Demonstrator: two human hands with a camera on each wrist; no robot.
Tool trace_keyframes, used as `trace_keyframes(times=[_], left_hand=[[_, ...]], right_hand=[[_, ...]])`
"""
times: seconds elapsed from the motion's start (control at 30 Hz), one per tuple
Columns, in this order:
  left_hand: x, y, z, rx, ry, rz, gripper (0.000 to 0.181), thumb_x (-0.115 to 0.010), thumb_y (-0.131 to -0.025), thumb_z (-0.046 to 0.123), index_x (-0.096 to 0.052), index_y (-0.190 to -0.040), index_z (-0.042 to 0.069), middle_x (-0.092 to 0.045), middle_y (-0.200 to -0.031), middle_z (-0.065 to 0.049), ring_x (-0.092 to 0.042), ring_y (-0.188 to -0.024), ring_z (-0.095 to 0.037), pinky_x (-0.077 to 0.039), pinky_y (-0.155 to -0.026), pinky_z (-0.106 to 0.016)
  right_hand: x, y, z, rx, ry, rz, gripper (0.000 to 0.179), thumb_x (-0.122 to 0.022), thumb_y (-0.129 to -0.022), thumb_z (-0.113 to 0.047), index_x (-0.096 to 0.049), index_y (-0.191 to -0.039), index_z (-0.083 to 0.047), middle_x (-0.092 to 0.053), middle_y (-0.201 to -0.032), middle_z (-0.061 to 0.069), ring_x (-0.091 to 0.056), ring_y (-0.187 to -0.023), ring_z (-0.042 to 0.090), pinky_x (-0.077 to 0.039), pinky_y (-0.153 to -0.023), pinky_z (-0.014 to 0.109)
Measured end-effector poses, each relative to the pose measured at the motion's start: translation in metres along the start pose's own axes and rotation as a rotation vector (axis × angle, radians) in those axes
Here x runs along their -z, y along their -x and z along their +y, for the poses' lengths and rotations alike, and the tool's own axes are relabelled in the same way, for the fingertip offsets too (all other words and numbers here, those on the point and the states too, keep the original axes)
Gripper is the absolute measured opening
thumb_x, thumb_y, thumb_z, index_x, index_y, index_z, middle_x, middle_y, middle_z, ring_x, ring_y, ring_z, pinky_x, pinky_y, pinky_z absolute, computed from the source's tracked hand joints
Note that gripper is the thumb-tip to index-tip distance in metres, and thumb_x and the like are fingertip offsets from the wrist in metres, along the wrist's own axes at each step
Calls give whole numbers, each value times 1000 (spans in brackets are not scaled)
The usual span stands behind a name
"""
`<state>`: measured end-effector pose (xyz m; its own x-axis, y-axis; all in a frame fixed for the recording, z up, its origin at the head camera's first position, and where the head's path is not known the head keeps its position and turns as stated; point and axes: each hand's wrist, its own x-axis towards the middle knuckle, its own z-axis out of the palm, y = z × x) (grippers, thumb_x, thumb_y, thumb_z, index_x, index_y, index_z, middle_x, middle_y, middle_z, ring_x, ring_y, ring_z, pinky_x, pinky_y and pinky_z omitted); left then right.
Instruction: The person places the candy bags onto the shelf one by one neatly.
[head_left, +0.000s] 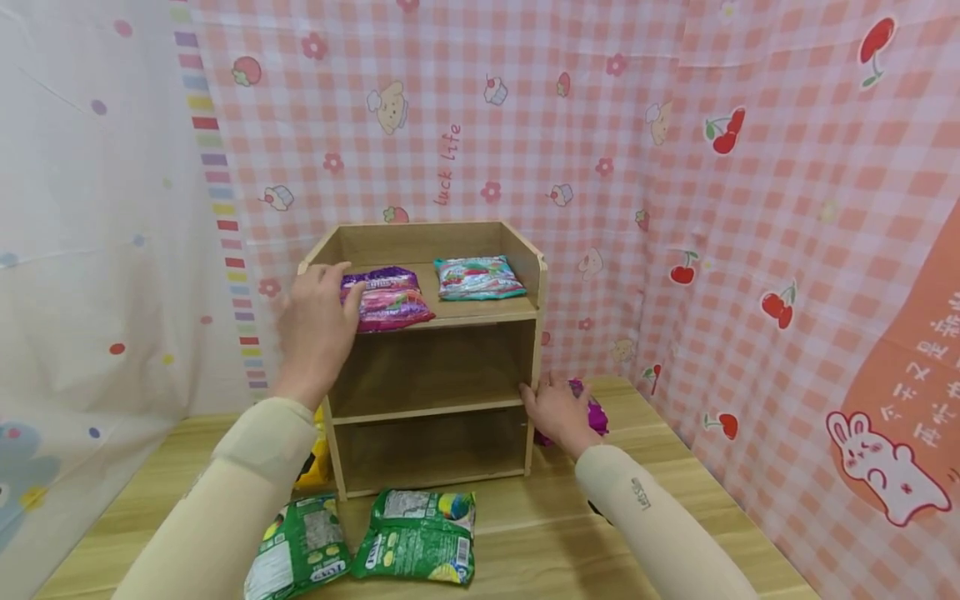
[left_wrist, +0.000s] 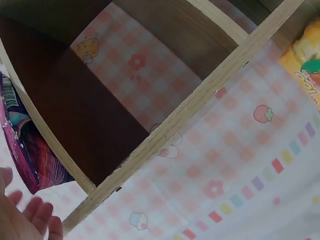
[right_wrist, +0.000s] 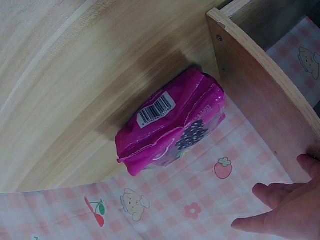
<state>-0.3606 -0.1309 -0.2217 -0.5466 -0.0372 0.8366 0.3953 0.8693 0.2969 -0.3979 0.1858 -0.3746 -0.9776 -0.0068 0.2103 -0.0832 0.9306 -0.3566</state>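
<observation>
A wooden shelf unit [head_left: 435, 411] with a railed top and two lower compartments stands on the table. On its top lie a purple-pink snack bag [head_left: 386, 302], close to the front left, and a teal bag [head_left: 480, 279] to the right. My left hand [head_left: 315, 333] is beside the purple-pink bag with fingers extended; contact is unclear. In the left wrist view, that bag [left_wrist: 37, 155] overhangs the shelf edge near my fingertips. My right hand [head_left: 558, 412] is at the unit's right side, fingers spread, thumb near the side panel. A magenta bag [right_wrist: 170, 122] stands on the table beyond it.
Two green snack bags [head_left: 416, 537] [head_left: 303, 542] lie on the table in front of the unit. A yellow bag [head_left: 321, 454] stands by its left side, partly hidden by my left arm. Checked cloth [head_left: 450, 100] hangs behind and to the right.
</observation>
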Motion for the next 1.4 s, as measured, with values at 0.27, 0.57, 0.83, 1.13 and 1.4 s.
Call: trace_keyframes(times=[0.27, 0.57, 0.83, 1.13, 1.4], left_hand=[[-4, 14, -5, -302, -85, 2, 29, -71, -93, 25, -72, -108, 0, -68, -102, -19, -63, -94, -39, -48, -85, -54], [-13, 32, -13, -507, -89, 54, 33, -81, -84, 27, -73, -100, -1, -67, -97, -18, -62, -88, -37, -52, -78, -51], [-16, 36, -15, -568, -91, 76, 22, -80, -85, 13, -72, -101, 0, -65, -96, -16, -62, -90, -38, -51, -84, -51], [-21, 34, -20, -569, -96, 111, 16, -75, -86, 5, -72, -100, -2, -66, -94, -18, -62, -87, -40, -51, -80, -53], [-24, 30, -26, -539, -140, 46, 21, -71, -89, 10, -71, -104, -5, -66, -97, -20, -61, -89, -40, -51, -82, -51]], right_hand=[[-1, 0, 1, 1, -11, 1, 68, -31, -105, -50, -38, -150, 1, -26, -158, 22, -26, -144, 42, 7, -109, 71], [-2, 1, 1, 7, -17, -5, 68, -30, -105, -50, -38, -150, 0, -25, -159, 22, -20, -146, 41, 6, -108, 73], [-1, 0, 1, 7, -3, 1, 67, -32, -105, -48, -38, -150, 1, -26, -159, 22, -22, -146, 41, 4, -108, 73], [-1, 0, 0, 6, -10, 2, 67, -31, -105, -48, -38, -150, 1, -26, -159, 22, -24, -145, 42, 6, -108, 72], [-2, -1, 1, 3, -16, -5, 68, -30, -105, -49, -36, -151, 1, -24, -159, 22, -21, -146, 42, 7, -108, 72]])
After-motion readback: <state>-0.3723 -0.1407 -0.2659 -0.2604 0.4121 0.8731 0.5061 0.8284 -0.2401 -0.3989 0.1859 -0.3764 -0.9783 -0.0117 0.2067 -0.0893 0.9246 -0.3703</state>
